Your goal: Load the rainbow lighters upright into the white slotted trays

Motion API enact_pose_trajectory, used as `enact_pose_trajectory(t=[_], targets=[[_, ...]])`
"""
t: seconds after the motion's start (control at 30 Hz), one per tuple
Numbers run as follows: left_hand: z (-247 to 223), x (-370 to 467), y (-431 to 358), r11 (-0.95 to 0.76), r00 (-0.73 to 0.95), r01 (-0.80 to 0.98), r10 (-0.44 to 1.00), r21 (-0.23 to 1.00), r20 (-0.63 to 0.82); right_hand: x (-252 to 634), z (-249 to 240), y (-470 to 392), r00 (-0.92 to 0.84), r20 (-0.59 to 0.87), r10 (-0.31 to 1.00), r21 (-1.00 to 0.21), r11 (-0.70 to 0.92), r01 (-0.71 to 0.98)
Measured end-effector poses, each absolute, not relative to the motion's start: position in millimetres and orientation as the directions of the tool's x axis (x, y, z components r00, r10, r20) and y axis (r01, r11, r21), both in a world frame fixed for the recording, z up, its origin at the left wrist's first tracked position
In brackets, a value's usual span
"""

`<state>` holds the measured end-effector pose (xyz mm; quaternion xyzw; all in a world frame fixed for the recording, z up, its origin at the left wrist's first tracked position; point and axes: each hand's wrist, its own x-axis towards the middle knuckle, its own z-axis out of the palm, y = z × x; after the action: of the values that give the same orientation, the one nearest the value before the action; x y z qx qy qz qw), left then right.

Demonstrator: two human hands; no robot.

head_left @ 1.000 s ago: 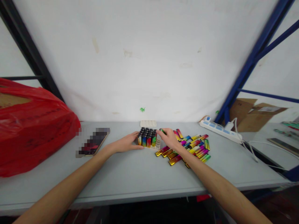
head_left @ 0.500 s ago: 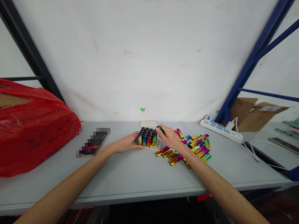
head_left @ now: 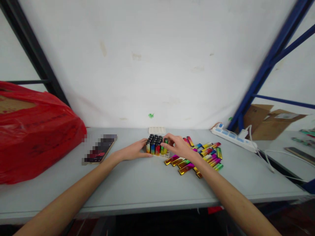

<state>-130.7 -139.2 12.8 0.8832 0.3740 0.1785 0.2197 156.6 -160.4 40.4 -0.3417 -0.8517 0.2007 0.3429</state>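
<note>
Your left hand [head_left: 134,150] is cupping the pale tray [head_left: 168,154], thumb and fingers apart, while your right hand [head_left: 179,146] is pinching a green lighter [head_left: 166,141] at the tray's right end, ideally keeping it plumb.

1 head camera, facing forward-down.

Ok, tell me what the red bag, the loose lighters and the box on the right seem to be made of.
Red bag: thin, glossy plastic film, judging by its wrinkles and sheen.
Loose lighters: shiny metallic finish with bright glints; perhaps coated plastic or metal, the look leaves it open.
Box: matt brown cardboard, likely, from its stiff folded flaps.
</note>
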Motion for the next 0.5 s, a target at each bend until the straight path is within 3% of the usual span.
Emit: enact_pose_trajectory(t=[0.5], targets=[[11.9,-130.6,-138.1,-0.632,0.659,0.576,0.735,0.519,0.162,155.5,39.5,-162.9,-0.643,0.348,0.683,-0.500,0.715,0.489]])
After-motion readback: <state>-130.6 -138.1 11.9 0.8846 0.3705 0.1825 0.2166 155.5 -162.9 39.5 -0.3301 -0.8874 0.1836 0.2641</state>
